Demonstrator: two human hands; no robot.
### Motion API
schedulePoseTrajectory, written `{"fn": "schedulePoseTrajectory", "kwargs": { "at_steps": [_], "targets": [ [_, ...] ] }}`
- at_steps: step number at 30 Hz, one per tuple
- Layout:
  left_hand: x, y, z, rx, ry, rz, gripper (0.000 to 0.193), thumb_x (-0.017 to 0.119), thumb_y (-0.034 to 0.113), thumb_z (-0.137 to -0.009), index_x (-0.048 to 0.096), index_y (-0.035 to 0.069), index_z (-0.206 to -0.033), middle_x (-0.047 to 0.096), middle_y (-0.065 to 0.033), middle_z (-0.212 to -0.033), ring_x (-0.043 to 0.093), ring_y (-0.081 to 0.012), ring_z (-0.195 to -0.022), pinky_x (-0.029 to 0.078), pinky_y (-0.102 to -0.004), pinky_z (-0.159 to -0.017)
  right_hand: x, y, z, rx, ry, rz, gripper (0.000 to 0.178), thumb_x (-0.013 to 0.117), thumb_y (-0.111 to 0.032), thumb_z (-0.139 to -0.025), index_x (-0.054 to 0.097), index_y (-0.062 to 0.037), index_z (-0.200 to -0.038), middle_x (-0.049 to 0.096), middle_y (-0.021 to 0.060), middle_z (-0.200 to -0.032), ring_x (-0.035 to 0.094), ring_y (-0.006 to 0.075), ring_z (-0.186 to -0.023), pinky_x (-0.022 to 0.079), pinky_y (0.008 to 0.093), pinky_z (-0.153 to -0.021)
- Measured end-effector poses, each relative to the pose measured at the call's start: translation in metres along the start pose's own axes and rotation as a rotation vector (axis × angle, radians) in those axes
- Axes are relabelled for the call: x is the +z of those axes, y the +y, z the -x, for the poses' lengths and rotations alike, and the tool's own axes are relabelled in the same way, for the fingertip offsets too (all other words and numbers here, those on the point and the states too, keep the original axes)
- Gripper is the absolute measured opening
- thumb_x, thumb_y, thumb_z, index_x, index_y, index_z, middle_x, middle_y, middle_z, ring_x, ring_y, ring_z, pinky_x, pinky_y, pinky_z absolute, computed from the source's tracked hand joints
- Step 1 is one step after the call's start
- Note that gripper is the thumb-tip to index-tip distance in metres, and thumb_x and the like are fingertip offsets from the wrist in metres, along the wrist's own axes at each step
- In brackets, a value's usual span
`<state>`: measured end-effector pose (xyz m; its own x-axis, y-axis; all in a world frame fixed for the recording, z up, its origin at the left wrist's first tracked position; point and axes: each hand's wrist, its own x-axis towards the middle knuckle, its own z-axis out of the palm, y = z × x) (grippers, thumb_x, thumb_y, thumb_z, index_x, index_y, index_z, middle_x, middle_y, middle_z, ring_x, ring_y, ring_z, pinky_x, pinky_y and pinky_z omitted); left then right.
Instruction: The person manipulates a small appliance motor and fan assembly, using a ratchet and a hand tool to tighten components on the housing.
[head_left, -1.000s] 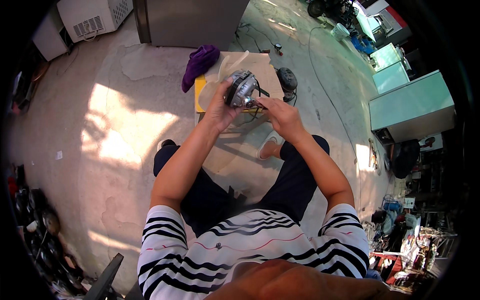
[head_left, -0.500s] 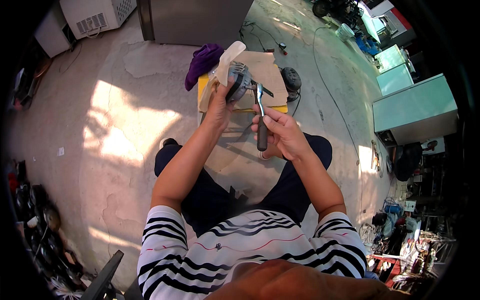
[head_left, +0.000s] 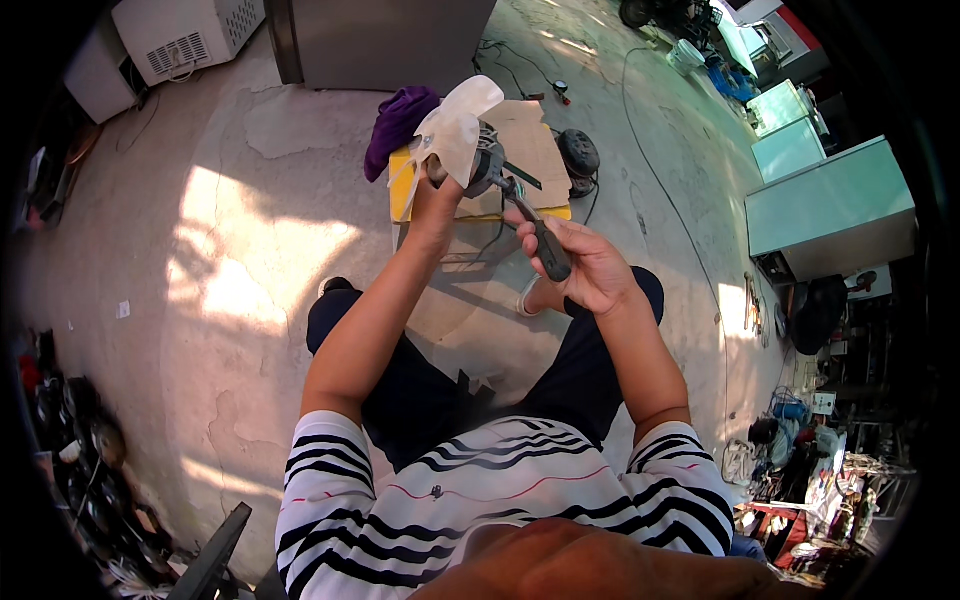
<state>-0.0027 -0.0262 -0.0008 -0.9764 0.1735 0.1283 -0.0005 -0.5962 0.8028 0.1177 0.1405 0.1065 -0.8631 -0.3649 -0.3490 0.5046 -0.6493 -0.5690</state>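
My left hand (head_left: 437,205) is closed round a small fan motor (head_left: 484,165) with a metal body, held above a low yellow stool. Pale translucent fan blades (head_left: 455,128) sit on the motor's left side and hide part of my fingers. In my right hand (head_left: 590,262) is a ratchet wrench (head_left: 548,245), gripped by its dark handle. Its metal head meets the right side of the motor; the exact point of contact is too small to make out. A dark flat strip (head_left: 523,176) juts out beside the motor.
Cardboard (head_left: 530,130) covers the yellow stool (head_left: 400,180), with a purple cloth (head_left: 400,125) at its left. A dark round compressor (head_left: 577,155) stands right of it, cables nearby. Beyond is a grey cabinet-like appliance (head_left: 390,45). Pale green appliances (head_left: 830,205) line the right side.
The ratchet's handle has swung to the right and toward me with my right hand. The motor has turned in my left hand, so the fan blades show more broadly.
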Motion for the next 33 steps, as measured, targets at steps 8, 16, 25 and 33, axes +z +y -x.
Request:
{"fn": "schedulePoseTrajectory", "kwargs": {
  "at_steps": [8, 16, 25, 33],
  "targets": [
    [0.001, -0.002, 0.003, -0.241, 0.041, 0.263, 0.060, 0.074, 0.042, -0.085, 0.051, 0.009, -0.130, 0.060, -0.0043, -0.119, 0.061, -0.0149, -0.106, 0.050, -0.0325, -0.092, -0.013, 0.053, -0.027, -0.361, 0.199, 0.875, 0.044, 0.054, -0.008, -0.100, 0.047, -0.0022, -0.143, 0.064, 0.0066, -0.112, 0.065, 0.0175, -0.104, 0.053, 0.0313, -0.088],
    [-0.004, 0.004, 0.003, -0.450, 0.017, 0.368, 0.063, 0.071, 0.053, -0.086, 0.055, 0.010, -0.128, 0.063, -0.0059, -0.115, 0.062, -0.0175, -0.105, 0.052, -0.0383, -0.092, -0.037, 0.030, -0.043, -0.994, 0.407, 2.022, 0.039, 0.063, -0.001, -0.087, 0.063, -0.0101, -0.125, 0.066, 0.0092, -0.103, 0.067, 0.0300, -0.087, 0.055, 0.0372, -0.073],
    [-0.009, 0.008, 0.001, -0.573, 0.007, 0.483, 0.069, 0.071, 0.050, -0.087, 0.047, 0.007, -0.135, 0.054, -0.0135, -0.130, 0.058, -0.0276, -0.115, 0.052, -0.0440, -0.098, -0.101, -0.005, -0.068, -0.826, 0.811, 1.928, 0.031, 0.065, -0.013, -0.089, 0.067, -0.0121, -0.120, 0.066, 0.0108, -0.102, 0.066, 0.0351, -0.088, 0.053, 0.0436, -0.074],
    [-0.007, 0.000, -0.004, -0.575, 0.006, 0.524, 0.066, 0.071, 0.036, -0.088, 0.041, 0.006, -0.139, 0.051, -0.0173, -0.135, 0.056, -0.0339, -0.121, 0.052, -0.0459, -0.100, -0.153, -0.031, -0.118, -0.622, 0.884, 2.126, 0.028, 0.067, -0.018, -0.089, 0.068, -0.0130, -0.117, 0.066, 0.0113, -0.104, 0.065, 0.0363, -0.091, 0.052, 0.0449, -0.080]
  ]
}}
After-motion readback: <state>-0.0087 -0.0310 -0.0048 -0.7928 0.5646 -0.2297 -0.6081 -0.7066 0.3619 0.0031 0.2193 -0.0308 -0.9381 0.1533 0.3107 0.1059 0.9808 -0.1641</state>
